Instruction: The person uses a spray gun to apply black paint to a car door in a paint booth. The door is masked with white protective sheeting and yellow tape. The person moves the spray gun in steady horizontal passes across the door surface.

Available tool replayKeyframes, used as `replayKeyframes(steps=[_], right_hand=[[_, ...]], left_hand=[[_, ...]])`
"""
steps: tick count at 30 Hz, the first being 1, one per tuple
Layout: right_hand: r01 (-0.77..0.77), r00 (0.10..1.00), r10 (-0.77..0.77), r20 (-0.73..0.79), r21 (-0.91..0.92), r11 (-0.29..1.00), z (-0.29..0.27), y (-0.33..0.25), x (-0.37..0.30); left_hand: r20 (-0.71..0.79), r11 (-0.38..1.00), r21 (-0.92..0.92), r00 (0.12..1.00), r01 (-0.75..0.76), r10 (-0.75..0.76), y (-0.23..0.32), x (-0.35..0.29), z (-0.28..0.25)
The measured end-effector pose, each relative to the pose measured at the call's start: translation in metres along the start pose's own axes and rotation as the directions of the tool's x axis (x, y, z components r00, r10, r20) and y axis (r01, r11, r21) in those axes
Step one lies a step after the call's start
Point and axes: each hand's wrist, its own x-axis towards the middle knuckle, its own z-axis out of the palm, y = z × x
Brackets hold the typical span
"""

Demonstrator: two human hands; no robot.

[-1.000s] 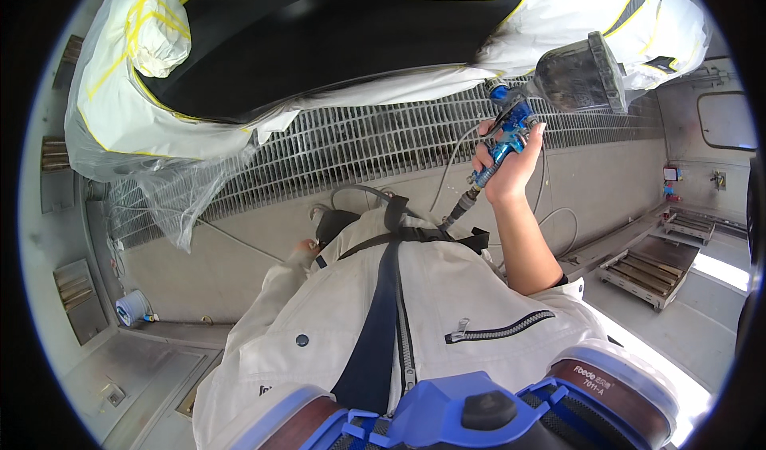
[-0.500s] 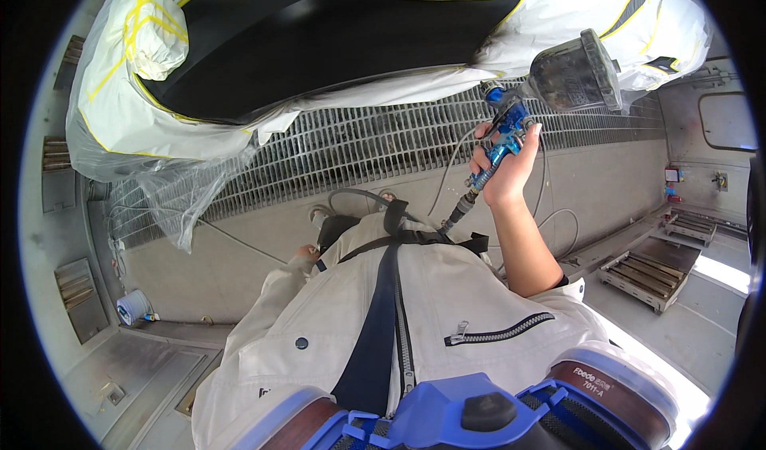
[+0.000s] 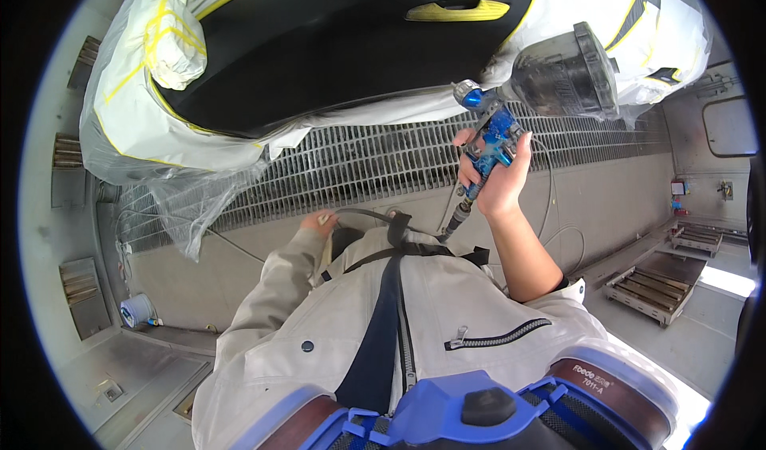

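Observation:
My right hand is wrapped around the handle of a blue spray gun. A dark, paint-stained cup sits tilted on top of the gun, and its silver nozzle end points toward the black car door panel. From the bottom of the handle a hose fitting runs down to my waist. My left hand is low beside my left hip, its fingers closed around a dark hose that curves across my front. The fingertips there are small and partly hidden.
White masking film with yellow tape surrounds the panel; its clear lower edge hangs loose. The door handle is taped yellow. A metal floor grating lies underneath. A thin hose loops on the floor near slatted racks.
My left hand has risen and come forward from my side to the dark hose. The spray gun has shifted slightly left, still in my right hand, and its nozzle shows more.

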Motion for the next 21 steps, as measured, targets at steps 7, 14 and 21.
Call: replayKeyframes(steps=[7,14,21], right_hand=[[0.011,0.995,-0.008,0.100,-0.028,1.000,0.041,-0.019,0.024],[-0.007,0.990,0.015,0.138,-0.061,0.998,0.060,-0.021,0.014],[0.000,0.994,0.005,0.107,-0.050,0.999,0.065,-0.008,0.006]], left_hand=[[0.244,0.714,-0.676,0.859,-0.182,0.450,0.282,-0.034,-0.012],[0.299,0.601,-0.799,0.867,0.000,0.398,0.326,-0.070,0.009],[0.228,0.578,-0.807,0.841,-0.119,0.491,0.314,-0.062,0.008]])
